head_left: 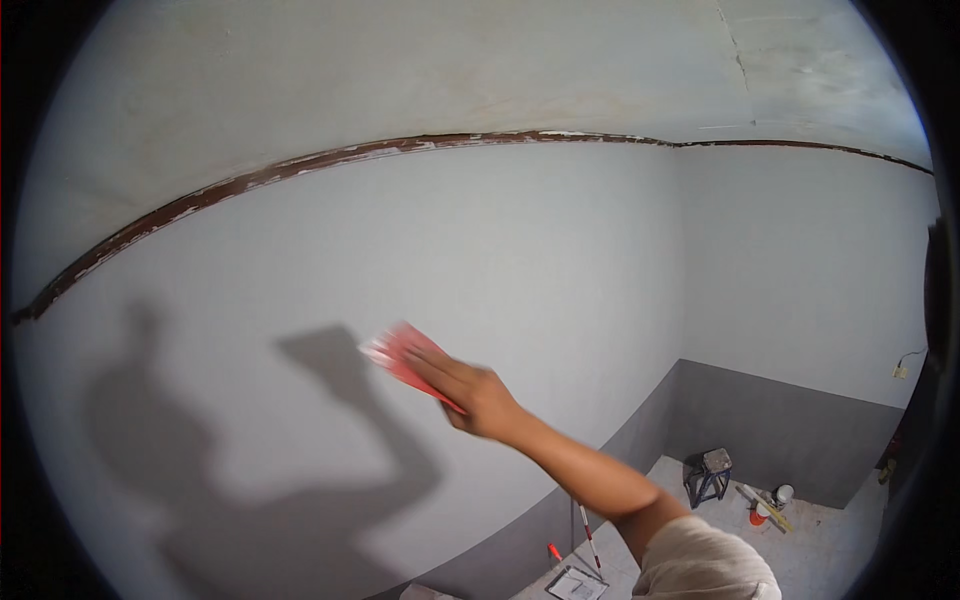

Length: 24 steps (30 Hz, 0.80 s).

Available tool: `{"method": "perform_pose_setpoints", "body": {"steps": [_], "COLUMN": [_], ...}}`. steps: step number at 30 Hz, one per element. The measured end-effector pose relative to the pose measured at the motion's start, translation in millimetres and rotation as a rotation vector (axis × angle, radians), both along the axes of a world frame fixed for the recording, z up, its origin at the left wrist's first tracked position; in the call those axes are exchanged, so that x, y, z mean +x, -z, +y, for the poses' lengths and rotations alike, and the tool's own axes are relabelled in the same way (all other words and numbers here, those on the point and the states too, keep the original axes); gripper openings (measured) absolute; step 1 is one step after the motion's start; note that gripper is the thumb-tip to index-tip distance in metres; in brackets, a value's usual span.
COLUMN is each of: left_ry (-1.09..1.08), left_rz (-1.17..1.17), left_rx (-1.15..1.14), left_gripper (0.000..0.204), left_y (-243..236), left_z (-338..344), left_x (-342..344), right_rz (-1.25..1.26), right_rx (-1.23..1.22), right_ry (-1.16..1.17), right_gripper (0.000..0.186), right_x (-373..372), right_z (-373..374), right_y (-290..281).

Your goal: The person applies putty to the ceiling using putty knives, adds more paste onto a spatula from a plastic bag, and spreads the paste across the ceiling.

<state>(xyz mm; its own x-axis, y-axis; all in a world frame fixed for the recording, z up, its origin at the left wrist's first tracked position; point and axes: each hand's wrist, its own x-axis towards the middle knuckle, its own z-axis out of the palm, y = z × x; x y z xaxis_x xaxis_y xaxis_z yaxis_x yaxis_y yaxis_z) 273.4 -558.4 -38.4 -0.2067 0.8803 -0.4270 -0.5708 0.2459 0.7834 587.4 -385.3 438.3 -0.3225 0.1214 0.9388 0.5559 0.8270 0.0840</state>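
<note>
My right hand (475, 398) is raised against the light grey wall (560, 260), the arm reaching up from the lower right in a pale short sleeve. Its fingers are closed on a flat red piece (408, 352), pressed flat with the fingers stretched along its back. The red piece has whitish streaks at its far end and is smeared by motion, so its exact kind is unclear. It lies against or very close to the wall; I cannot tell which. My left hand is out of the picture.
Brown, chipped trim (300, 165) runs under the ceiling (420, 70). A dark shadow (300, 500) covers the lower left wall. Down on the floor are a stool (712, 470), an orange container (759, 514), a white pot (784, 494), a tray (577, 584) and a red-and-white pole (592, 545).
</note>
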Motion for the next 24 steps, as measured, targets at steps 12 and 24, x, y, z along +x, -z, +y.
{"method": "perform_pose_setpoints", "body": {"steps": [12, 24], "left_ry": [0.319, 0.803], "left_rz": [0.264, 1.354], "left_rx": [0.113, 0.572], "left_gripper": [0.066, 0.071], "left_y": [12, 5], "left_z": [-12, -6], "left_x": [49, 89], "right_rz": [0.979, 2.070], "right_rx": [-1.104, -1.503], "right_ry": [0.985, 0.193], "right_gripper": [0.022, 0.103], "right_x": [225, 196], "right_z": [-60, -180], "right_y": [659, 698]}}
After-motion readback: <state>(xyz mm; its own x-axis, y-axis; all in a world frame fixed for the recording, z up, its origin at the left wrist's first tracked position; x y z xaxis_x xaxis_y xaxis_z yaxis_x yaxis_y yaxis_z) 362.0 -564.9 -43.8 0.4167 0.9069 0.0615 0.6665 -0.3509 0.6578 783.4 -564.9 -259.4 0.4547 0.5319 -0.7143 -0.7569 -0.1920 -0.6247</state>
